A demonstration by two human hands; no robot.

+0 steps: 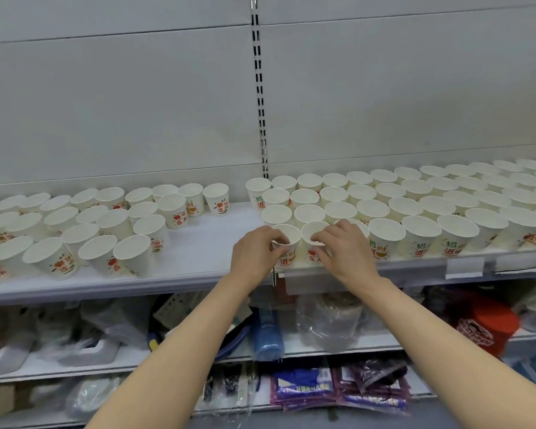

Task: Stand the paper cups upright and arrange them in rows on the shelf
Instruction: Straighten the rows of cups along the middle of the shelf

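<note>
White paper cups with red and green printing fill the grey shelf [205,258] that crosses the middle of the frame. In the centre, at the front edge of the shelf, the left hand [256,253] pinches the near rim of one cup [287,239], and the right hand [342,247] pinches the rim of the cup beside it [313,235]. Both cups stand upright, with the mouth up, and they are close together, perhaps touching.

I judge that the step in hand is to set these two cups as the left end of the front row. To the right of the hands, the right group of cups [415,205] already stands in about four regular rows that run to the right edge of the frame. In the left part of the frame, the left group of cups [84,224] also stands upright, but loosely and not in clear lines. Between the two groups a bare strip of shelf is visible.

The next move probably calls for letting go gently, so that the light cups do not tip, and then bringing cups from the loose group to lengthen the rows.

Every cup whose inside is visible looks empty. On the lower shelves [369,342] lie goods in plastic bags and a red container [483,326]; what they hold I cannot tell.
</note>
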